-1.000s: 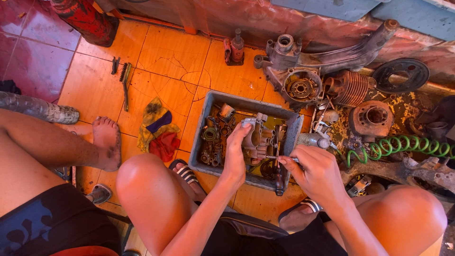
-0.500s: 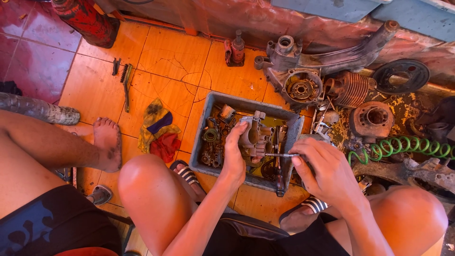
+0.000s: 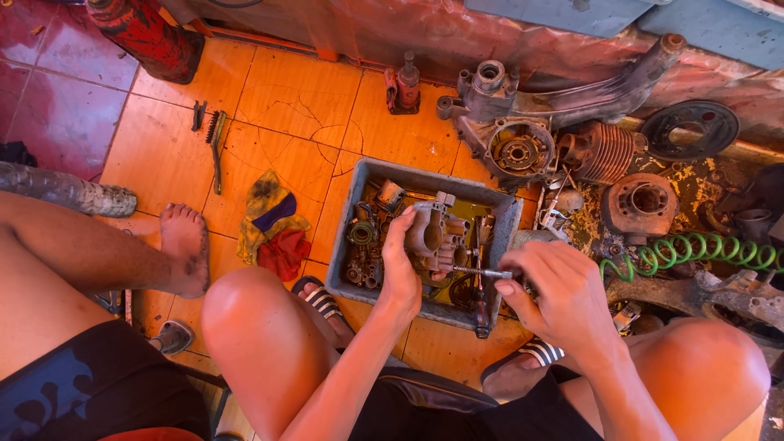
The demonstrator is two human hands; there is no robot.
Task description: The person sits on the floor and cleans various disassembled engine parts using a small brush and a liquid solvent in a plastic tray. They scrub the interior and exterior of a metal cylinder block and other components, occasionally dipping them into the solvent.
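My left hand (image 3: 401,265) grips a grey metal carburetor body (image 3: 434,233) and holds it upright over a grey tray (image 3: 349,202) full of small engine parts. My right hand (image 3: 554,296) is closed around a screwdriver (image 3: 483,272). Its thin shaft points left and its tip touches the lower right side of the carburetor. Both hands hover above the tray, between my bare knees.
An engine casing (image 3: 510,139), a finned cylinder (image 3: 604,152), a round brake plate (image 3: 690,126) and a green coiled hose (image 3: 694,249) lie to the right. A rag (image 3: 272,222), a wire brush (image 3: 216,143) and a small jack (image 3: 407,84) rest on the orange tiles. Another person's bare leg and foot (image 3: 184,245) stretch in from the left.
My right hand pulled the screwdriver out to the right, then brought its tip back to the carburetor. My left hand tilted the carburetor slightly.
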